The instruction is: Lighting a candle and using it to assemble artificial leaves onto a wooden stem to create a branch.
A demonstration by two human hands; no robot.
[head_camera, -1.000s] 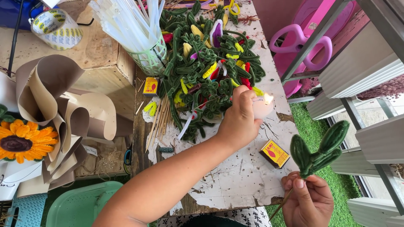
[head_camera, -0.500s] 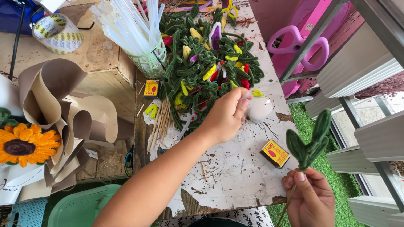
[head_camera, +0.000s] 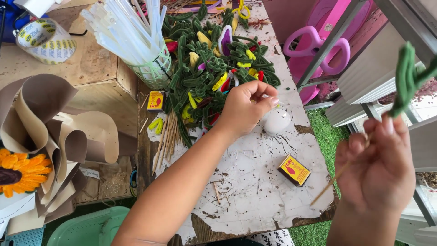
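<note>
Right hand (head_camera: 380, 164) raised at the right of the view, off the table (head_camera: 255, 191) edge, over the grass (head_camera: 325, 136) and a white rail. Grip pressed together on a thin stick (head_camera: 330, 184) topped by a green leaf (head_camera: 405, 77) of fuzzy wire. Long axis of the stick: diagonal. The bare end points down-left toward the table corner; the leaf end points up-right, above the fingers. The leaf is blurred, so its outline is unclear.

Left hand (head_camera: 246, 107) lies over the table, fingers curled inward, tips close together at the near edge of the pile (head_camera: 214, 68) of green wire stems with yellow, red and purple bits. Whether it pinches anything I cannot tell. A white candle (head_camera: 276, 122) sits just right of this hand, touching or nearly so.

A yellow-red matchbox (head_camera: 295, 170) lies between candle and the stick's low end, apart from both. A second matchbox (head_camera: 156, 100) is left of the pile, beside a bundle of sticks (head_camera: 166, 136).

Far left corner: a green mesh cup (head_camera: 152, 68) of clear glue rods, then a tape roll (head_camera: 43, 41). Left edge: brown paper wraps (head_camera: 54, 123) and a sunflower (head_camera: 18, 171).

Open room: the peeling white patch of table in front of the candle, around the near matchbox. Right table edge runs diagonally, with pink plastic (head_camera: 314, 50) beyond.
</note>
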